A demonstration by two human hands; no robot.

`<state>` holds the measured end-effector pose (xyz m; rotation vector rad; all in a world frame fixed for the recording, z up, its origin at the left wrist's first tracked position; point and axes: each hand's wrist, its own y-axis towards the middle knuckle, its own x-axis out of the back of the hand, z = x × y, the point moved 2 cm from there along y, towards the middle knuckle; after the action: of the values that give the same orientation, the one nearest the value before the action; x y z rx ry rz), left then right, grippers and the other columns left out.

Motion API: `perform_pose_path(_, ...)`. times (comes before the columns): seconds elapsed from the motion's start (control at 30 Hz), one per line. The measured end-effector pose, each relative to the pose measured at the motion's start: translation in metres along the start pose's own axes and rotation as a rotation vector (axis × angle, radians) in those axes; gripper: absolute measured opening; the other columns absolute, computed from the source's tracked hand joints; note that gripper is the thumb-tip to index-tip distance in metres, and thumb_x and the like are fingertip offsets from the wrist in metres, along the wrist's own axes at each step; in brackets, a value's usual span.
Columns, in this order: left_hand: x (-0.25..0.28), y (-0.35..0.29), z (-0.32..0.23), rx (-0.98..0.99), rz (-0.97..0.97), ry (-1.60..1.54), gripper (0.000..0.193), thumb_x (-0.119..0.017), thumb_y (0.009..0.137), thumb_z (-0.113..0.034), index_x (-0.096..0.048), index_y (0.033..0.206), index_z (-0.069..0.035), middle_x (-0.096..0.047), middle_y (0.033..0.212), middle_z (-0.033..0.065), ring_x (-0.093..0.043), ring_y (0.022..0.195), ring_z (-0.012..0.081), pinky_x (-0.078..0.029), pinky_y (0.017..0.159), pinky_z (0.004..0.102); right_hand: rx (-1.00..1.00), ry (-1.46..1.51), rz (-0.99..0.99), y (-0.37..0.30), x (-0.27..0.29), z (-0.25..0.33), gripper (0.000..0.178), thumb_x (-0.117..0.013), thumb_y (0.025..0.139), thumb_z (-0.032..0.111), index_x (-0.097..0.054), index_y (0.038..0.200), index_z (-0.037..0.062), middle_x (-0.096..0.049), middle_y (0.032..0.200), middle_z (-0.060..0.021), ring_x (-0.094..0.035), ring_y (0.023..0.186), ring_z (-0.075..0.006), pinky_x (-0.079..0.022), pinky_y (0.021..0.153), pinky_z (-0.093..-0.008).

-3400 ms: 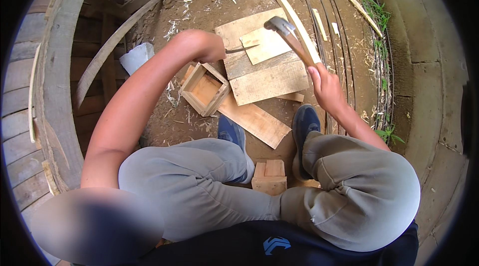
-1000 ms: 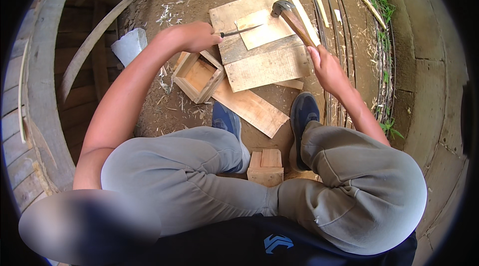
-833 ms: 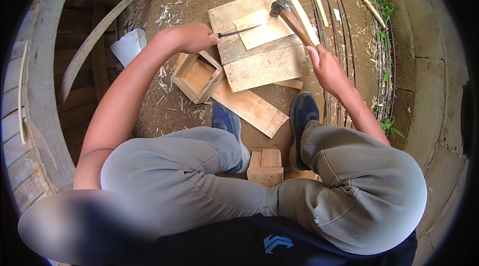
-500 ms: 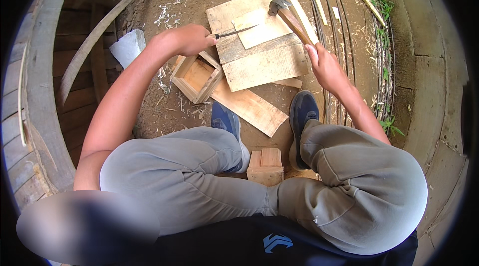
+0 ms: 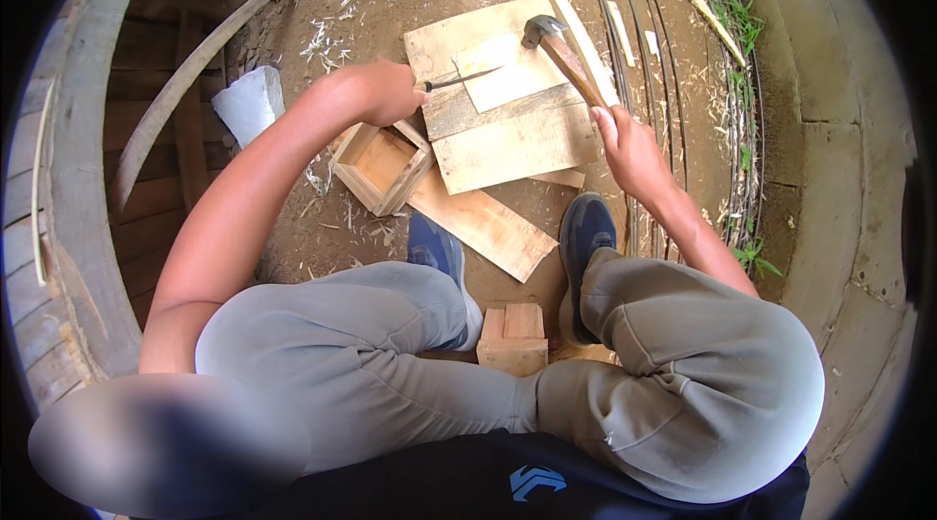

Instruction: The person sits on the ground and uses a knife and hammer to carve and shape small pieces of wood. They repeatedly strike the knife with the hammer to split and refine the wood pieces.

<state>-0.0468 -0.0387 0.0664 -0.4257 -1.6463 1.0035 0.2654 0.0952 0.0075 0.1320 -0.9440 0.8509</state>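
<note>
My left hand (image 5: 392, 93) is closed on the handle of a knife (image 5: 459, 80). Its thin blade points right, over a small pale wooden sheet (image 5: 517, 81). My right hand (image 5: 631, 151) grips a claw hammer (image 5: 576, 71) by the lower part of its wooden handle, with the metal head at the sheet's far right side. Beneath the sheet lies a wide panel of joined boards (image 5: 517, 144) on the ground. Just below my left hand, an open wooden box (image 5: 386, 164) sits tilted beside the panel. I cannot tell whether the blade touches the sheet.
A flat plank (image 5: 483, 225) extends from under the panel toward my shoes. Between my feet stands a small wooden block piece (image 5: 513, 340). A long strip (image 5: 576, 27) and dark cables (image 5: 644, 61) run along the right. A white stone-like chunk (image 5: 249, 102) lies left, with shavings scattered around.
The whole view has shifted slightly, so things appear a little lower. Both hands keep their hold on the knife and hammer, with little movement relative to the boards.
</note>
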Motion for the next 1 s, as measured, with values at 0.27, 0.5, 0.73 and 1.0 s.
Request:
perform_pose_path(0.27,-0.002,-0.003,0.000,-0.017,-0.028,-0.001,0.050,-0.047,0.103,-0.038,-0.071,0.110,0.006,-0.072,0.110,0.0286,-0.070,0.103,0.0430,-0.053,0.093,0.0516,0.105,0.057,-0.021,-0.010,0.007,0.026,0.041,-0.050,0.108,0.037,-0.056,0.101,-0.0024,-0.062,0.074,-0.0344,-0.062,0.075,-0.0557,-0.047,0.064,-0.0586)
perform_pose_path(0.5,0.004,-0.006,-0.008,-0.016,-0.034,-0.001,0.051,-0.047,0.103,-0.036,-0.071,0.108,0.009,-0.072,0.108,0.0298,-0.070,0.102,0.0440,-0.053,0.092,0.0519,0.116,0.007,0.047,-0.013,-0.009,0.014,0.039,-0.051,0.108,0.037,-0.056,0.102,-0.0014,-0.062,0.072,-0.0330,-0.062,0.073,-0.0551,-0.047,0.062,-0.0588)
perform_pose_path(0.73,0.007,-0.010,-0.012,-0.108,0.017,0.119,0.050,-0.047,0.104,-0.035,-0.071,0.110,0.009,-0.072,0.110,0.0297,-0.070,0.104,0.0429,-0.054,0.093,0.0503,0.144,0.042,-0.032,-0.013,0.001,0.025,0.034,-0.053,0.107,0.033,-0.056,0.102,-0.0012,-0.061,0.067,-0.0290,-0.063,0.067,-0.0513,-0.047,0.058,-0.0546)
perform_pose_path(1.0,0.005,-0.002,-0.012,-0.023,-0.006,0.058,0.051,-0.048,0.104,-0.035,-0.070,0.114,0.009,-0.072,0.112,0.0281,-0.070,0.106,0.0421,-0.053,0.095,0.0496,0.106,-0.110,0.056,-0.015,-0.013,0.008,0.036,-0.048,0.109,0.035,-0.057,0.103,0.0003,-0.062,0.061,-0.0252,-0.064,0.056,-0.0465,-0.050,0.052,-0.0533)
